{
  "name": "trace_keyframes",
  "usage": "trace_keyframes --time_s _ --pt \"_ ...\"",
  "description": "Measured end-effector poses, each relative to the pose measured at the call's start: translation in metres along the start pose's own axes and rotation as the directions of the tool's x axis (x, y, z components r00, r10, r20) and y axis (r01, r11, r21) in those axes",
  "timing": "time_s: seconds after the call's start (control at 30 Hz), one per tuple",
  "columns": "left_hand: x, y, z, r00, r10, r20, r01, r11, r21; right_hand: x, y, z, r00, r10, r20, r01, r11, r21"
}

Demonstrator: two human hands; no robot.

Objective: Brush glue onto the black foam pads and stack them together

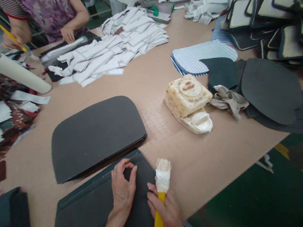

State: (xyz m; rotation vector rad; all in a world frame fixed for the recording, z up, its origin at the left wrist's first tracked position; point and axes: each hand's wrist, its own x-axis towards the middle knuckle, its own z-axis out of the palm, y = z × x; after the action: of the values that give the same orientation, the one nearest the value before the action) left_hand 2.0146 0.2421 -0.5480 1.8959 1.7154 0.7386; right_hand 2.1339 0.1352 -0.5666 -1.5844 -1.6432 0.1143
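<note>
A dark flat panel (87, 208) lies on the table at the bottom, with a folded strip along its upper edge. On that panel rests my left hand (124, 185), its fingers bent and the tips of thumb and forefinger close together near the strip. Whether anything is pinched there is too small to make out. My right hand (169, 213) is closed around a paintbrush (160, 203) with a yellow handle and white-caked bristles pointing away from me. Just beyond my left hand is a rounded dark grey board (99, 136).
A glue-crusted plastic container (188, 96) with white paste stands ahead, beside a crumpled rag (230, 101). Dark rounded sheets (270, 91) lie at right. Across the table, a person (43, 8) holds another brush near white strips (116, 43). A white tube (21, 71) juts in from the left.
</note>
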Motion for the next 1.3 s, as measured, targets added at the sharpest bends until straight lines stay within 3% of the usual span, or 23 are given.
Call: trace_keyframes --time_s 0.17,0.37,0.53,0.63,0.7,0.8,0.93,1.0,1.07,1.17,1.3 --pt "0.002 -0.004 0.004 0.999 -0.040 -0.023 0.040 0.999 0.020 0.001 0.000 -0.001 1.000 -0.013 0.015 0.012 1.000 0.015" --pt "0.000 -0.008 0.006 0.998 0.030 -0.052 -0.027 0.998 0.059 -0.006 0.002 0.005 1.000 -0.002 -0.021 0.002 1.000 0.005" --pt "-0.004 -0.015 0.011 0.994 0.075 -0.080 -0.071 0.996 0.051 0.003 -0.006 -0.010 0.997 0.000 0.081 -0.006 0.997 0.080" --pt "-0.007 -0.015 0.010 0.987 0.106 -0.120 -0.105 0.994 0.015 0.016 -0.011 -0.011 0.999 -0.042 0.016 0.040 0.994 0.099" --pt "-0.011 -0.011 0.005 0.981 0.124 -0.152 -0.123 0.992 0.021 0.023 -0.011 -0.002 0.998 -0.058 -0.002 0.058 0.988 0.145" --pt "-0.023 -0.003 -0.009 0.973 0.195 -0.122 -0.187 0.980 0.072 0.023 -0.004 0.022 0.990 -0.099 0.103 0.081 0.984 0.158" --pt "-0.054 0.003 -0.030 0.963 0.235 0.135 -0.258 0.946 0.195 0.014 0.008 0.041 0.961 -0.176 0.213 0.166 0.984 0.062" --pt "-0.070 -0.004 -0.039 0.953 0.200 0.227 -0.254 0.937 0.240 0.011 0.010 0.041 0.955 -0.199 0.219 0.198 0.980 0.025" --pt "-0.085 -0.020 -0.051 0.955 0.159 0.251 -0.230 0.931 0.284 0.010 0.009 0.040 0.955 -0.228 0.188 0.233 0.972 -0.004" --pt "-0.107 -0.054 -0.076 0.988 0.046 0.149 -0.102 0.911 0.400 0.011 0.008 0.041 0.951 -0.261 0.167 0.270 0.962 -0.035" --pt "-0.139 -0.092 -0.130 0.984 -0.081 -0.157 0.150 0.850 0.505 0.006 0.016 0.048 0.939 -0.318 0.129 0.329 0.941 -0.075"
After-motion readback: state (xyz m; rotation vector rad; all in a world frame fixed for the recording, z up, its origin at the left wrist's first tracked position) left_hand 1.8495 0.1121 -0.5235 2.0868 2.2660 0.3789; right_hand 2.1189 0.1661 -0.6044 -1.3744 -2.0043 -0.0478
